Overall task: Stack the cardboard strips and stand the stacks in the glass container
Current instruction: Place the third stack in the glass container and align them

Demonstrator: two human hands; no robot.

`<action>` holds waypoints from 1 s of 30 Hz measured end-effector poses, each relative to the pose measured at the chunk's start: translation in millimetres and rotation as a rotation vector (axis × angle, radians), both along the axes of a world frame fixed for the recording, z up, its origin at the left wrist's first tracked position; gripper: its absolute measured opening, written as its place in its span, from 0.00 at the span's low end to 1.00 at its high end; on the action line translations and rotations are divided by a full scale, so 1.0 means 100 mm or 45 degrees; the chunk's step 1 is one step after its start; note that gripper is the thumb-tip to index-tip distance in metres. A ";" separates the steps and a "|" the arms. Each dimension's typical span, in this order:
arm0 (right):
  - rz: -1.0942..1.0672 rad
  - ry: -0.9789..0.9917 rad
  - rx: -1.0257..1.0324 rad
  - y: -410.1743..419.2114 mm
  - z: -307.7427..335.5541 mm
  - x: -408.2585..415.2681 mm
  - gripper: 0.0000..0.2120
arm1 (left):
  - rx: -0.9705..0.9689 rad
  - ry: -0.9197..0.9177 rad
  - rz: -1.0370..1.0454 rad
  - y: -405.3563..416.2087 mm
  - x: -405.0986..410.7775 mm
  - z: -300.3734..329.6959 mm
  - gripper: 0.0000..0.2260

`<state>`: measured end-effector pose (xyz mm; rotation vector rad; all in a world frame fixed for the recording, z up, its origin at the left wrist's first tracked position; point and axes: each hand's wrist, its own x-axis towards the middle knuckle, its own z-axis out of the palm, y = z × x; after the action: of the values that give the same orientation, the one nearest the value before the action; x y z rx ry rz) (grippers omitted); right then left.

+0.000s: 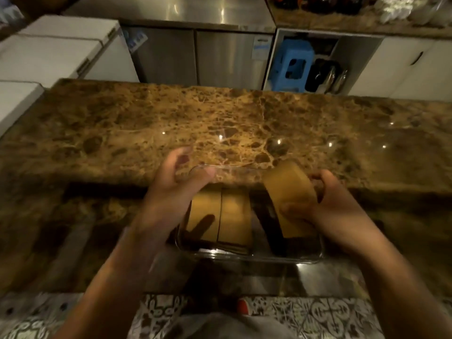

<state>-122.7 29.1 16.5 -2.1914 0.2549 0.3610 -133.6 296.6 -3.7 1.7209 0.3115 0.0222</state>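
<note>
Two stacks (221, 216) already stand side by side in my glass container (256, 256) at 6 o'clock on the counter (220, 118). My right hand (330, 204) grips a third stack (289, 199), tilted, going in at 3 o'clock; my left hand (176, 182) hovers spread wide. Nearly done, I judge.

Table (220, 113): brown veined marble, polished, glossy. Glass container (244, 256): clear, smooth, shiny rim. Cardboard stacks (220, 216): matt tan. Cabinet doors (195, 55): brushed steel. Stool (294, 62): blue plastic.
</note>
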 end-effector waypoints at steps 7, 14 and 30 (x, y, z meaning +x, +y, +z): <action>0.006 0.062 -0.404 0.26 -0.20 -0.13 0.30 | -0.170 0.356 -0.048 0.14 -0.07 -0.44 0.17; -0.114 0.125 -0.406 0.41 -0.25 -0.14 0.31 | -0.307 0.406 -0.069 0.12 -0.08 -0.41 0.15; -0.039 0.239 -0.562 0.49 -0.44 -0.05 0.32 | -0.305 0.358 -0.103 0.24 -0.08 -0.47 0.25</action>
<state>-128.0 77.9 -27.1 -2.5837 0.5116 0.5344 -141.7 321.0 -50.8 1.4960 0.4334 -0.3077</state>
